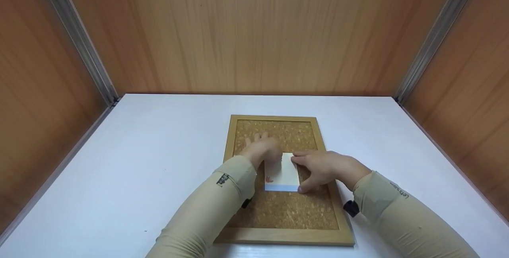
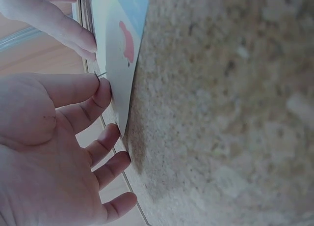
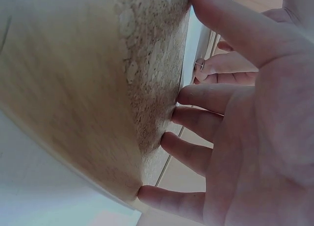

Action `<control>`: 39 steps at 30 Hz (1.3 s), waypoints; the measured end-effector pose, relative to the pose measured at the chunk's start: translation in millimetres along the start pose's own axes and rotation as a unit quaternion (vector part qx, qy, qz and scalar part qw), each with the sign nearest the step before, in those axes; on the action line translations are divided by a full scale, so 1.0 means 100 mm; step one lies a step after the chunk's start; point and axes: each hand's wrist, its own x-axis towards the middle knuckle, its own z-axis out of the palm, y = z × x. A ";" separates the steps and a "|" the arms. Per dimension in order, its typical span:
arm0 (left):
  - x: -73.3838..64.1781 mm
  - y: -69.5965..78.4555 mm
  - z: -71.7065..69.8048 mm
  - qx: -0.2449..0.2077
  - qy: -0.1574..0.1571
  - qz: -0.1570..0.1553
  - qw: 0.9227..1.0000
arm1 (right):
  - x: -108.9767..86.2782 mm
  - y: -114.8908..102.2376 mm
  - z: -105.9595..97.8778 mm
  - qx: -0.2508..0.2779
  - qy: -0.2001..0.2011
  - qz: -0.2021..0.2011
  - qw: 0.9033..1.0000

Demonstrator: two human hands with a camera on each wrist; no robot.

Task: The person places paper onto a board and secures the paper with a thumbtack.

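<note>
A wood-framed corkboard (image 1: 286,212) lies flat on the white table, with a white card (image 1: 283,175) on its cork. The card has a blue strip along its near edge and a small red print at one corner. Over the card's upper left, my left hand (image 1: 262,148) pinches a small metal thumbtack (image 3: 199,64) between thumb and forefinger. In the left wrist view the card's near-side corner lifts off the cork. My right hand (image 1: 324,166) rests with extended fingers and thumb along the card's right edge, its little finger (image 3: 167,200) at the wooden frame.
White table (image 1: 167,142) surrounds the board on every side. Wood-grain panels (image 1: 254,31) with metal corner posts (image 1: 75,31) close off the back and both sides.
</note>
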 end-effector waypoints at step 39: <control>0.01 0.03 0.01 0.021 0.013 0.002 1.000 | -0.03 0.01 0.00 -0.002 -0.004 0.004 1.000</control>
